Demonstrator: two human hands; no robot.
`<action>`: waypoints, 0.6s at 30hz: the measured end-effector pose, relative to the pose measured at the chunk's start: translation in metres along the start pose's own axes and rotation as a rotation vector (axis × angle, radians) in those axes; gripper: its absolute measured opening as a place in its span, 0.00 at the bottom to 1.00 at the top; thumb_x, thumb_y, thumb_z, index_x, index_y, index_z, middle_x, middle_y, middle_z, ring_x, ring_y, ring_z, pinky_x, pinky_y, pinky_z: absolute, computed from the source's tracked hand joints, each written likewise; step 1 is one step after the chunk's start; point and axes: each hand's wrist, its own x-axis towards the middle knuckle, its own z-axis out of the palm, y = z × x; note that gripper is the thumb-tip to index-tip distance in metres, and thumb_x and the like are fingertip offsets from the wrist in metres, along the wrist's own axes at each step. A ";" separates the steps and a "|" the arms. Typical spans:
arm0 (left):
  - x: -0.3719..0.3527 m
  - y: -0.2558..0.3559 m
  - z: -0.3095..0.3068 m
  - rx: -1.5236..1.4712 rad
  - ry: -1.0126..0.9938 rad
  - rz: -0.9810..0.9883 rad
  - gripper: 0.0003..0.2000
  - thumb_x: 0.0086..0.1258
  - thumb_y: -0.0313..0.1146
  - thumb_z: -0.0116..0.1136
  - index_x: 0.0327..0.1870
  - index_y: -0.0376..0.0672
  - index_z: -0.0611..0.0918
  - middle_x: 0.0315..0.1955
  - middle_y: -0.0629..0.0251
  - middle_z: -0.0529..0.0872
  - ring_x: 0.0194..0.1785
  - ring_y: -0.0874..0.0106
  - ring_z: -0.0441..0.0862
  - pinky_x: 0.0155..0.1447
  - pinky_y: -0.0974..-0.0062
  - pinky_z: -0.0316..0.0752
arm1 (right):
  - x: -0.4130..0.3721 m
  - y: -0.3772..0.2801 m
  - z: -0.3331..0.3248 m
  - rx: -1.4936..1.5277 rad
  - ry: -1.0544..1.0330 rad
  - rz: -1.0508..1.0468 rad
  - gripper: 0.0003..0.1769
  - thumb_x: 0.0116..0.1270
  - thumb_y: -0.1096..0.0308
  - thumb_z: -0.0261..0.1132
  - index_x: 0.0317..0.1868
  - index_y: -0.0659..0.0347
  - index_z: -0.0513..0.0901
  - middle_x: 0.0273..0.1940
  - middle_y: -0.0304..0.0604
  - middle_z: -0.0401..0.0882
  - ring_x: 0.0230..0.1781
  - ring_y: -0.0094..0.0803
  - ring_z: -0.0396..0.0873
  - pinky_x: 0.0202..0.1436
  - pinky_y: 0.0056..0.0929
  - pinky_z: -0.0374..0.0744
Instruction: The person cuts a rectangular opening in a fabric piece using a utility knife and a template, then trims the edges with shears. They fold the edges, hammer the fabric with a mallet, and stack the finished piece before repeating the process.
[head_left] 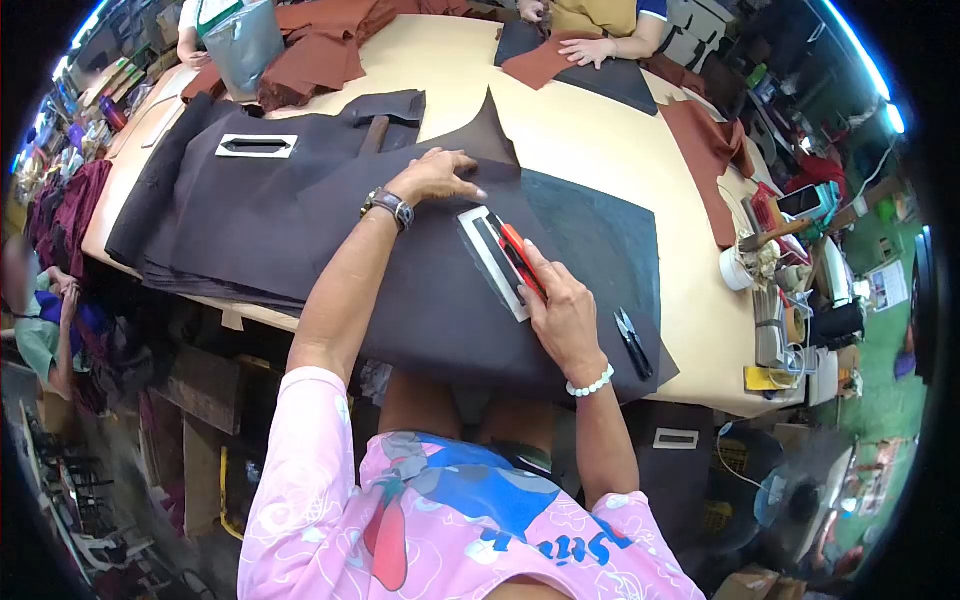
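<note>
My right hand [563, 315] grips an orange-and-black utility knife [520, 258], its tip end pointing away from me. The knife lies along a pale rectangular frame template [508, 291] with a long slot, set on dark brown leather [420, 310]. My left hand [437, 177] rests on the leather beyond the template's top end, fingers spread and thumb stretched toward it. Black-handled thread snips [633, 345] lie to the right of my right hand. Under the leather is a dark cutting mat [600, 230].
Stacked dark leather on the left carries a second slotted template [256, 146]. A hammer-like tool [374, 136] lies beyond it. Across the table, a co-worker's hand [588, 50] presses reddish-brown leather [540, 62]. A grey container [243, 48] stands far left; a white cup [736, 268] stands right.
</note>
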 end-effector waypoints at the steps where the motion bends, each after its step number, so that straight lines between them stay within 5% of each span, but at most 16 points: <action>1: -0.005 0.005 -0.003 0.097 -0.032 -0.020 0.39 0.49 0.49 0.69 0.62 0.40 0.71 0.66 0.47 0.64 0.70 0.54 0.58 0.70 0.65 0.55 | 0.001 0.000 0.003 -0.005 -0.004 -0.001 0.29 0.58 0.70 0.63 0.63 0.52 0.71 0.38 0.45 0.79 0.32 0.44 0.80 0.36 0.39 0.78; 11: -0.005 0.009 -0.018 0.129 -0.191 0.004 0.44 0.42 0.52 0.72 0.63 0.39 0.71 0.65 0.49 0.64 0.69 0.56 0.58 0.71 0.66 0.54 | 0.004 0.003 0.014 -0.022 0.017 -0.009 0.28 0.57 0.71 0.64 0.61 0.51 0.73 0.37 0.44 0.79 0.31 0.42 0.80 0.35 0.38 0.78; 18: -0.004 0.004 -0.010 0.186 -0.131 0.003 0.45 0.41 0.51 0.73 0.65 0.42 0.69 0.68 0.52 0.60 0.71 0.57 0.56 0.72 0.67 0.53 | 0.005 0.003 0.014 -0.047 0.015 -0.032 0.27 0.57 0.71 0.64 0.60 0.51 0.74 0.36 0.43 0.79 0.29 0.41 0.80 0.33 0.37 0.78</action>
